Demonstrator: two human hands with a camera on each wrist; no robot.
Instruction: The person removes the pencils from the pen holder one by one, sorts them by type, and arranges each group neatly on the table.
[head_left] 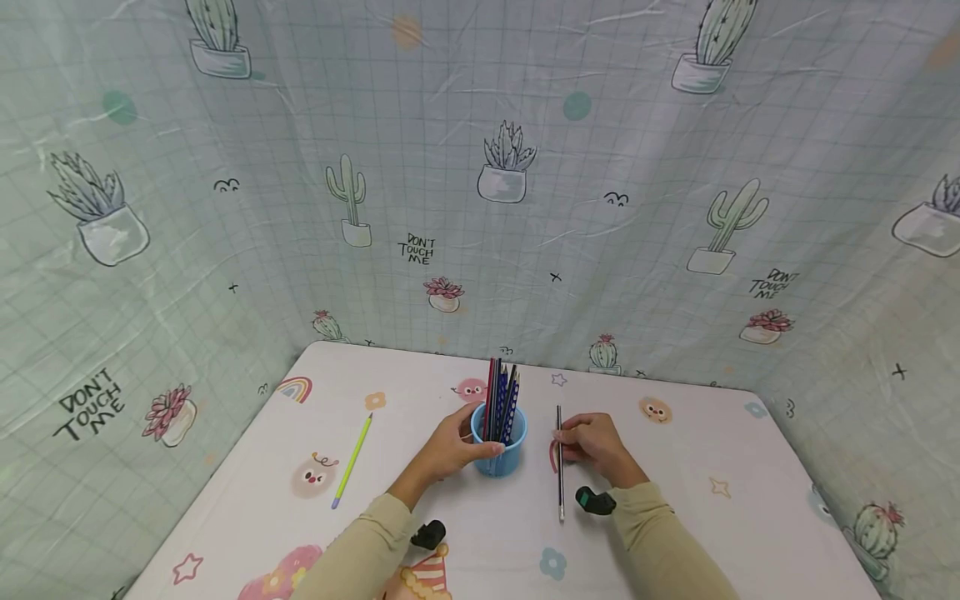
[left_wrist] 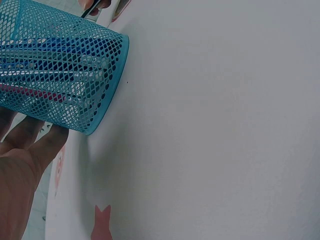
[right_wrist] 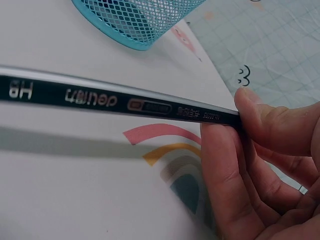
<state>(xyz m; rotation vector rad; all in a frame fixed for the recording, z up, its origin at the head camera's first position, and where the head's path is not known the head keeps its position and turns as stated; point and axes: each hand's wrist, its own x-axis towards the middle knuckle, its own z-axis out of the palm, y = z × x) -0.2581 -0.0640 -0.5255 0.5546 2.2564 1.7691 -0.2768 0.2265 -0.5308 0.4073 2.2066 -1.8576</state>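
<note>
My left hand (head_left: 452, 447) grips the side of a light blue mesh pencil cup (head_left: 510, 463), with the thumb on the near side. Several pencils (head_left: 501, 402) stand in the cup, some dark, some blue-patterned and one red; through the mesh (left_wrist: 60, 65) their lower ends show in the left wrist view. To the right of the cup, my right hand (head_left: 596, 443) pinches a black and silver pencil (head_left: 561, 487) between thumb and fingers. White lettering with "HB" runs along that pencil (right_wrist: 100, 94) in the right wrist view.
A yellow-green pencil (head_left: 352, 461) lies on the left of the white table (head_left: 660, 533), which is printed with cartoon figures. Behind the table and at its sides hangs a cactus-patterned cloth (head_left: 555, 233). Black wrist cameras (head_left: 429, 535) sit by both sleeves.
</note>
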